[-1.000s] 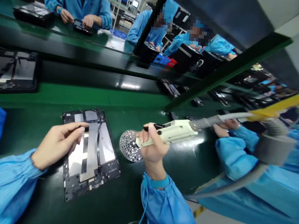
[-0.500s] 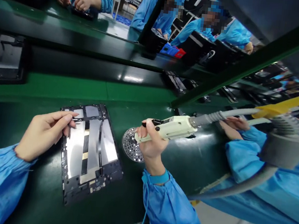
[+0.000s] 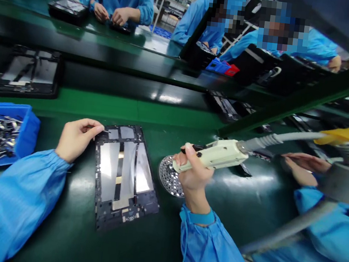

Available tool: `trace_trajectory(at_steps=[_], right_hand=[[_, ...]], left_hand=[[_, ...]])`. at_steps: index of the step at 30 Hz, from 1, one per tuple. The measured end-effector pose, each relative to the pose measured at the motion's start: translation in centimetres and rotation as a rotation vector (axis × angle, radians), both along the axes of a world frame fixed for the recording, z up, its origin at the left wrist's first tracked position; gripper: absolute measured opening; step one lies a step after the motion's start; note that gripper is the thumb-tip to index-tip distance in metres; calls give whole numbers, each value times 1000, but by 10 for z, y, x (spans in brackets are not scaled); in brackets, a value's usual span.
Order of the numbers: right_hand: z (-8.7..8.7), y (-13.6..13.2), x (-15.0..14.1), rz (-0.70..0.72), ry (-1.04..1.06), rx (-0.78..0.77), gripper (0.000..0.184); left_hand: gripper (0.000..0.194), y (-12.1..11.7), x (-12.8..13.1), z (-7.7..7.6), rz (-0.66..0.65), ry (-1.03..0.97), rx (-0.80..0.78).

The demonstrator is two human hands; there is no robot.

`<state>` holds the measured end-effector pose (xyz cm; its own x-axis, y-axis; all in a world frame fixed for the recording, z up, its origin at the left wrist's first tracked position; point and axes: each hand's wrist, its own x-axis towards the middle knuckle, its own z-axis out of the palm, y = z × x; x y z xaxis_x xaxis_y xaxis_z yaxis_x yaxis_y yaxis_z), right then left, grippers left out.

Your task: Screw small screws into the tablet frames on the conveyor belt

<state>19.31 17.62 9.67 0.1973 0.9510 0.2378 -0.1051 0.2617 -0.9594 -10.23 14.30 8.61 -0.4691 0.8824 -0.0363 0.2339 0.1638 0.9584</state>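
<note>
An opened tablet (image 3: 127, 172) lies flat on the green bench, showing its silver inner plates, a black ribbon cable and dark frame. At its upper left corner is my left hand (image 3: 77, 139), thumb and forefinger pinched together. Something tiny and thin shows at those fingertips, too small to name. My right hand (image 3: 195, 173) is wrapped round a pale electric screwdriver (image 3: 222, 155), its cord running off to the right. The screwdriver's front end is over a round metal dish full of holes (image 3: 169, 178), right of the tablet; its tip is hidden by my fingers.
A blue bin (image 3: 31, 131) of small ribbon-like parts stands at the left. Another opened tablet (image 3: 29, 74) rests in a black tray behind. A green post (image 3: 291, 102) slants across the right. A co-worker's hand (image 3: 302, 166) is at the right; others sit across the bench.
The view has swung left, bringing the blue bin's contents into sight. My left hand has shifted from over the tablet's top to its upper left corner. The screwdriver stays by the dish.
</note>
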Motion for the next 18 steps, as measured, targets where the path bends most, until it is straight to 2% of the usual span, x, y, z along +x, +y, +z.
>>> trace_trajectory(at_steps=[3,7,12,16,18], right_hand=[[2,1,0,-69,108,-32,34],[20,-2,0,-69,200,7,35],[43,-15,-17,-19,216,61,33],[46,-21,-39,36,205,73,35],[46,-21,-46,47,203,75,34]], left_hand=[[23,10,-7,-9,33,-42,-3],[21,20,-15,-20,18,-45,-24],[10,19,-18,-27,31,183,25],[11,11,-19,-30,-53,433,46],[15,8,-19,-32,-84,477,78]])
